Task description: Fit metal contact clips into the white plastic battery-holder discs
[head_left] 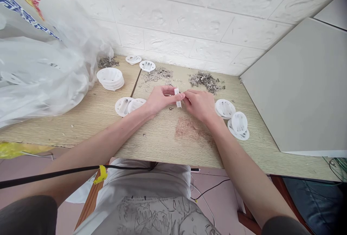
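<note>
My left hand [158,100] grips a round white plastic battery holder [177,99] between thumb and fingers, turned edge-on just above the table. My right hand [200,104] is closed, its thumb and fingertips pinched against the holder's right side. Whatever those fingertips pinch is too small and hidden to make out. Beside my left wrist lie a few more holders [123,106] with slots and metal bits in them. Several others [225,108] rest in an overlapping group to the right of my right hand. Beyond my hands are heaps of small metal contacts [204,80].
A stack of white holders [110,77] stands at the back left, near a large clear plastic bag [54,72]. Two holders [147,65] lie by the white brick wall [179,18]. A grey panel [300,94] borders the right side. A black cable [67,172] crosses below the table edge.
</note>
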Available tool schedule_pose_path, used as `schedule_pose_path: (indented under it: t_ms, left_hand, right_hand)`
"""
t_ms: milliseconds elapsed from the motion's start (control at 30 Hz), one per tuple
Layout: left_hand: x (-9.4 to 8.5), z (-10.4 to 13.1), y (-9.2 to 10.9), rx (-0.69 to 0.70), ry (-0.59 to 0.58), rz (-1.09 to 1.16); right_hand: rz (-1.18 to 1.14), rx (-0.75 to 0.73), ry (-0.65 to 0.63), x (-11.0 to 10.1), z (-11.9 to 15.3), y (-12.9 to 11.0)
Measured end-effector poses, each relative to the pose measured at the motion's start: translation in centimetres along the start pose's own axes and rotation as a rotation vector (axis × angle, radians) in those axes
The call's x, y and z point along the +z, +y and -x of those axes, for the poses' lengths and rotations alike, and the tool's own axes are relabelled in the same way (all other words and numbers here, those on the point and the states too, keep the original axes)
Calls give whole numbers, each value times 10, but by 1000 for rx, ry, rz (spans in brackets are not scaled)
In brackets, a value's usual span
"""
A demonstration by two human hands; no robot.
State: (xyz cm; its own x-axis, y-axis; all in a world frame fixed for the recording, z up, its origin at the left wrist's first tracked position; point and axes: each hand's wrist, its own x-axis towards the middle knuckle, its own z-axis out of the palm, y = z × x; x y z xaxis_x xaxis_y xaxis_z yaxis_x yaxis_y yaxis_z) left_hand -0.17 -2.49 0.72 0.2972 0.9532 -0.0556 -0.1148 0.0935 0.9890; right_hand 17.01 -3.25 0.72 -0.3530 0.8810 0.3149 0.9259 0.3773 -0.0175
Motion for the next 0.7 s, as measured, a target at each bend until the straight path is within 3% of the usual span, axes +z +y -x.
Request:
schedule_pose_path:
  t_ms: [700]
  left_hand:
    - [-2,3,6,-18,-69,92]
  right_hand:
    - [-237,72,4,-2,-2,3]
